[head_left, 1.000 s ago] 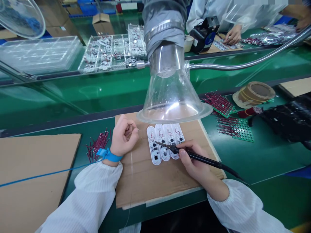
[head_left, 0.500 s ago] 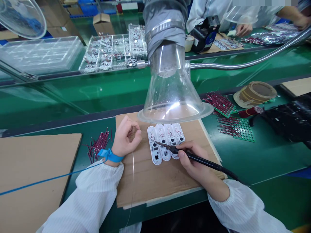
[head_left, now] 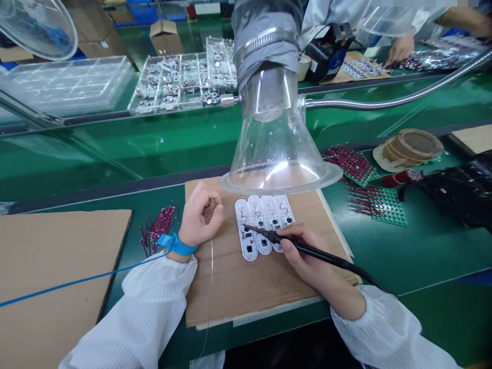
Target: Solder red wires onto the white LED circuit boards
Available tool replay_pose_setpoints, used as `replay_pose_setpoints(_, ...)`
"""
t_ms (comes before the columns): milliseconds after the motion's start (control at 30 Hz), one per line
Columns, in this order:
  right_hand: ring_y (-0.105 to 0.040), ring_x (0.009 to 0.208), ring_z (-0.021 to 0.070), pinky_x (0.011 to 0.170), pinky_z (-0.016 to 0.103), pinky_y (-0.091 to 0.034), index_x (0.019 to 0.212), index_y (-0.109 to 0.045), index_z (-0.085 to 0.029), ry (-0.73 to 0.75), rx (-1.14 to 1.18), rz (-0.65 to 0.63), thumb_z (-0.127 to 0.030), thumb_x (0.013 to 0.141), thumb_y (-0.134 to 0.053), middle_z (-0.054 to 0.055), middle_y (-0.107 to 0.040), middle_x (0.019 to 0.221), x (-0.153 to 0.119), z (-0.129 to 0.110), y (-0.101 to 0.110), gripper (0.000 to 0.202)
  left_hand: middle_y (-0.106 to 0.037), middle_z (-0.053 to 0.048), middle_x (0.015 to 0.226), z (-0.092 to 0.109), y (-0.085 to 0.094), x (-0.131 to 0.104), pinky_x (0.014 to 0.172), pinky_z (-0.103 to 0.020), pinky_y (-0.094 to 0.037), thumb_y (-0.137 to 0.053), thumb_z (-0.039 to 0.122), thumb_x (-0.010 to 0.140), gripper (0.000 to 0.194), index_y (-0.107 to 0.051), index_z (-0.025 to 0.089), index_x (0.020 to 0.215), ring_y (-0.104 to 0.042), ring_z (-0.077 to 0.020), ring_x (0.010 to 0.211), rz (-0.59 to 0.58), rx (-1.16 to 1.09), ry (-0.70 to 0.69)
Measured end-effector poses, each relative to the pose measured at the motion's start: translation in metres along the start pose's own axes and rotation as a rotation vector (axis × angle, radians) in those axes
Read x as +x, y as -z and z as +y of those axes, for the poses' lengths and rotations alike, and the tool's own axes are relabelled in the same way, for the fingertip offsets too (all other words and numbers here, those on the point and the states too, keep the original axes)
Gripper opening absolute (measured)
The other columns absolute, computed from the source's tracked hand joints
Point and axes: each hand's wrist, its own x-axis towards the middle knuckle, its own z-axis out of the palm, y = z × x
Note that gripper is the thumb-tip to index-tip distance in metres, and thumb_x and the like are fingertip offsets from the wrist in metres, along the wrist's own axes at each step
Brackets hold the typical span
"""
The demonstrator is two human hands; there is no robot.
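My right hand (head_left: 307, 251) grips a black soldering iron (head_left: 323, 257) like a pen. The iron's tip points left and rests on or just over the leftmost of several white oblong circuit boards (head_left: 249, 250), which stand side by side with short red wires on them. Left of the boards, my left hand (head_left: 202, 212) is closed in a pinch, a blue strap (head_left: 177, 245) around its wrist. A thin strand of solder wire (head_left: 211, 261) hangs below this hand; the part between the fingers is hard to make out. Cardboard (head_left: 265, 287) lies under the boards.
A clear fume hood (head_left: 280, 143) hangs just above and beyond the boards. Dark red wires (head_left: 158, 225) lie at left. Green boards with wires (head_left: 388, 206) and a round cardboard tub (head_left: 408, 148) are at right. Across the divider, a co-worker's hand (head_left: 401, 49) is beside other boards.
The view has shifted slightly. My hands and the iron keep nearly the same pose over the boards. The co-worker's hand has moved to the right.
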Motion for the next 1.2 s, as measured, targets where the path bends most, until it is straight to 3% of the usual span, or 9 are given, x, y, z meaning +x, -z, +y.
replay_pose_setpoints(433, -0.081, 0.077, 0.0213, 0.069, 0.032, -0.064, 0.107, -0.073, -0.029, 0.036, -0.009, -0.038, -0.038, 0.106, -0.072, 0.002, -0.083, 0.088, 0.003, -0.007, 0.002, 0.009, -0.036, 0.005, 0.068, 0.001, 0.001, 0.001, 0.053, -0.027, -0.028, -0.059, 0.006, 0.090, 0.019, -0.052, 0.024, 0.088, -0.041, -0.0151, 0.064, -0.034, -0.046, -0.018)
replay_pose_setpoints(667, -0.073, 0.073, 0.0189, 0.065, 0.032, -0.059, 0.114, -0.071, -0.029, -0.035, 0.113, 0.148, -0.039, 0.109, -0.067, 0.004, -0.077, 0.097, -0.016, 0.016, 0.001, 0.012, -0.037, 0.005, 0.068, 0.002, 0.000, 0.000, 0.054, -0.026, -0.029, -0.059, 0.008, 0.092, 0.016, -0.053, 0.023, 0.088, -0.042, -0.0148, 0.065, -0.034, -0.065, -0.003)
replay_pose_setpoints(867, -0.072, 0.069, 0.0177, 0.062, 0.031, -0.057, 0.112, -0.072, -0.028, -0.010, 0.081, 0.153, -0.039, 0.109, -0.068, 0.002, -0.076, 0.092, -0.015, 0.009, 0.007, 0.012, -0.038, 0.005, 0.069, 0.002, 0.000, 0.000, 0.055, -0.027, -0.029, -0.058, 0.009, 0.092, 0.015, -0.054, 0.023, 0.088, -0.042, -0.0144, 0.065, -0.035, -0.059, -0.023)
replay_pose_setpoints(1200, -0.075, 0.078, 0.0200, 0.071, 0.033, -0.060, 0.116, -0.075, -0.029, -0.027, 0.126, 0.171, -0.032, 0.107, -0.072, 0.003, -0.077, 0.094, -0.061, 0.022, 0.023, 0.011, -0.047, 0.003, 0.078, 0.029, -0.011, -0.011, 0.058, -0.026, -0.036, -0.060, 0.012, 0.095, 0.012, -0.057, 0.022, 0.098, -0.047, -0.0138, 0.068, -0.226, -0.099, -0.199)
